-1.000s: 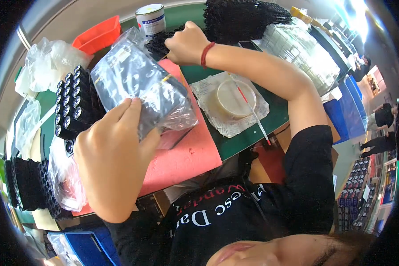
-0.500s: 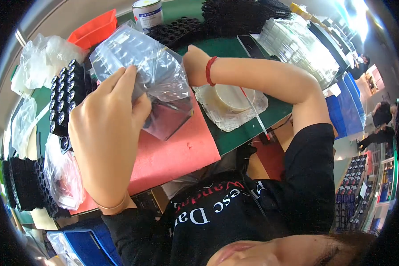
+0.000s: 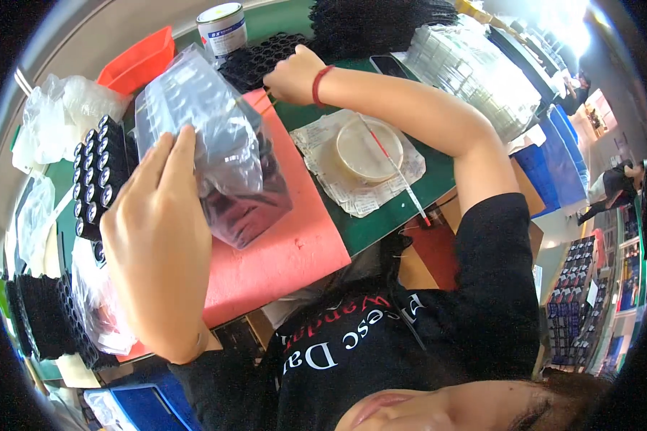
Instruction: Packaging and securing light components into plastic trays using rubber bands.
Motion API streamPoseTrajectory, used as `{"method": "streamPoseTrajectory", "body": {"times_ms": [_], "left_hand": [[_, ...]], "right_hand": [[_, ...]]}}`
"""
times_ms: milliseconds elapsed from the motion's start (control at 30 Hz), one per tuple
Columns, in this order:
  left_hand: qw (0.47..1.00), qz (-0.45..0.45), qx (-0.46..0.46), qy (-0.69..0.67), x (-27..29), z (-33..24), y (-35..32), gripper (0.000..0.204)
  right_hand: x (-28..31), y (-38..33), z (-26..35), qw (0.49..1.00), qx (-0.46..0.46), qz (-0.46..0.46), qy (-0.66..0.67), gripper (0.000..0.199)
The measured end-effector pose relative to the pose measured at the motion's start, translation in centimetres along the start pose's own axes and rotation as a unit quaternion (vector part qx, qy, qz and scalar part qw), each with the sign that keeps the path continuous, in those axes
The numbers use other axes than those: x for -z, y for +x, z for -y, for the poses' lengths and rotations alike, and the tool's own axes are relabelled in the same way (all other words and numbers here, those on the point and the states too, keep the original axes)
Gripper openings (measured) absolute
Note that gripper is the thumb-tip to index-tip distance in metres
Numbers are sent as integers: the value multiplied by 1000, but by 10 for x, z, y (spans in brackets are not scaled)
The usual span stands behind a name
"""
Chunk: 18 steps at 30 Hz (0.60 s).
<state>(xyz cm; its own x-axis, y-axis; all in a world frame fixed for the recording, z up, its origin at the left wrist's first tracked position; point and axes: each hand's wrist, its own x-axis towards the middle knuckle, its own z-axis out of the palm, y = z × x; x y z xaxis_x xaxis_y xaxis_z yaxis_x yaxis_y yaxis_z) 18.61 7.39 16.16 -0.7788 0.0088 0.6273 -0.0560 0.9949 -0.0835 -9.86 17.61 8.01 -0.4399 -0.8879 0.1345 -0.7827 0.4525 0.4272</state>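
Observation:
A clear plastic bag (image 3: 226,154) stands tilted on the pink mat (image 3: 295,248). Through its lower part dark contents show, while clear ribbed plastic fills the top. My left hand (image 3: 162,208) grips the bag's left side, fingers along its front and the thumb hidden. Off the bag's far right edge, my right hand (image 3: 295,75) is closed in a fist, a red cord round the wrist. From that fist a thin yellowish rubber band (image 3: 269,108) stretches toward the bag. Part of the band is hidden.
Black parts with lens-like tops (image 3: 97,172) stand in rows at left. A round dish (image 3: 370,149) on paper, with a red-and-white stick (image 3: 408,185) across it, lies right of the mat. Behind are a red bin (image 3: 140,61), a can (image 3: 223,32) and stacked clear trays (image 3: 474,75).
My right hand has moved away from the bag, up and to the left, drawing the band out. The bag has shifted slightly left and tilted, with my left hand still on it.

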Motion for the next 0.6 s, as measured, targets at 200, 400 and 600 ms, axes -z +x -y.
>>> {"method": "streamPoseTrajectory", "body": {"times_ms": [200, 400, 600], "left_hand": [[997, 73, -4, 30, 12, -15, -22, 37], [997, 68, -11, -40, 6, -14, -10, 39], [994, 42, -18, -99, 13, -1, -11, 35]], "right_hand": [[23, 36, -40, 984, -136, -105, -47, 20], [11, 10, -150, 983, -139, -83, 85, 24], [21, -18, -123, 965, -111, 65, 228, 21]]}}
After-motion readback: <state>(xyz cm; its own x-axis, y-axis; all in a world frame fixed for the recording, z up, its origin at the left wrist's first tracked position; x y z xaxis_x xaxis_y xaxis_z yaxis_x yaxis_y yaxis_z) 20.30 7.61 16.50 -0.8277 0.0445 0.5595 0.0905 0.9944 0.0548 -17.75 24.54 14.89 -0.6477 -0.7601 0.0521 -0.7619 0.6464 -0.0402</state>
